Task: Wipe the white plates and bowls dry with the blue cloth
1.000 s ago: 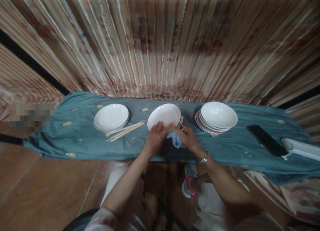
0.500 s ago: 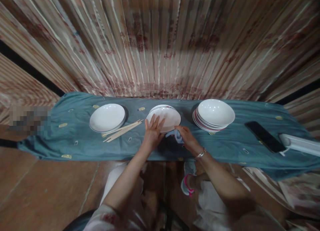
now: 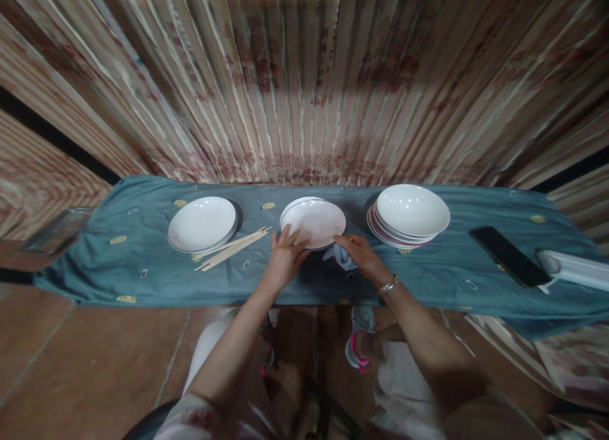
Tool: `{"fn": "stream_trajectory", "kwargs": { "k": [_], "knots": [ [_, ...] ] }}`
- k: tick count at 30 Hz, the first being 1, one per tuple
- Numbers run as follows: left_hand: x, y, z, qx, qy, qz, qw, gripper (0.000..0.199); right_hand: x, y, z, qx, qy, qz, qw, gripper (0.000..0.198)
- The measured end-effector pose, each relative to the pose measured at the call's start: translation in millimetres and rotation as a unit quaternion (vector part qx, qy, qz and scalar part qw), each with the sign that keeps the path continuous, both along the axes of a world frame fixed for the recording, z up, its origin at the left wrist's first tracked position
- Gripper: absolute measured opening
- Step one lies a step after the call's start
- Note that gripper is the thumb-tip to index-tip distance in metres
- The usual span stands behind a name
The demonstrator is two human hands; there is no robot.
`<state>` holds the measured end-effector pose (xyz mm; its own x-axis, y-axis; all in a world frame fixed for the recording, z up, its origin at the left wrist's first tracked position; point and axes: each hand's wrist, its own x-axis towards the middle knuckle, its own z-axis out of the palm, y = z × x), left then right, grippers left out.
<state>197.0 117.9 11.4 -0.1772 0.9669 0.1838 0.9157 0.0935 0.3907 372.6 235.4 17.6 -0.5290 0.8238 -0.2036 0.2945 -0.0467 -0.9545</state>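
Note:
In the middle of the table a white dish (image 3: pixel 320 221) with a dark rim is tilted towards me, in front of another white dish (image 3: pixel 297 203). My left hand (image 3: pixel 284 259) grips its near left rim, fingers over the inside and thumb out to the left. At the near right rim is my right hand (image 3: pixel 360 255), closed on a light blue cloth (image 3: pixel 340 256), fingertips touching the dish's edge. Part of the cloth hangs below the fingers; how much lies behind the dish is hidden.
Left of the dish lie several wooden chopsticks (image 3: pixel 233 250) beside stacked white plates (image 3: pixel 202 223). A stack of white bowls (image 3: pixel 413 210) stands at the right. Farther right are a black phone (image 3: pixel 509 256) and a white device (image 3: pixel 573 272). A blue-green cloth (image 3: pixel 157 281) covers the table.
My left hand has slid from the inside of the dish down to its near left rim. My right hand and the cloth have shifted slightly right along the edge.

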Motion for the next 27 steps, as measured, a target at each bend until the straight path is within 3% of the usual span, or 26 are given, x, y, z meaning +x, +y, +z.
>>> {"fn": "stream_trajectory", "kwargs": {
  "k": [7, 14, 18, 24, 27],
  "knots": [
    [1.4, 4.9, 0.3, -0.024, 0.009, -0.005, 1.0, 0.027, 2.3, 12.9, -11.0, 0.135, -0.113, 0.036, 0.984, 0.053],
    [2.5, 6.4, 2.7, -0.04, 0.001, -0.003, 0.999, 0.029, 0.9, 14.1, -12.8, 0.196, -0.157, 0.049, 0.967, 0.048],
    [2.3, 6.1, 2.7, -0.046, 0.001, -0.006, 0.999, 0.029, 3.8, 13.7, -3.7, 0.16, -0.141, 0.081, 0.974, 0.054],
    [2.4, 4.5, -2.7, -0.037, -0.003, -0.011, 0.999, 0.031, 8.1, 3.5, 20.8, 0.008, -0.028, 0.189, 0.981, 0.054],
    [2.0, 1.9, -2.2, -0.006, -0.01, -0.015, 1.0, 0.05, 4.0, -4.0, 30.3, -0.027, 0.017, 0.189, 0.981, 0.05]
  ]
}}
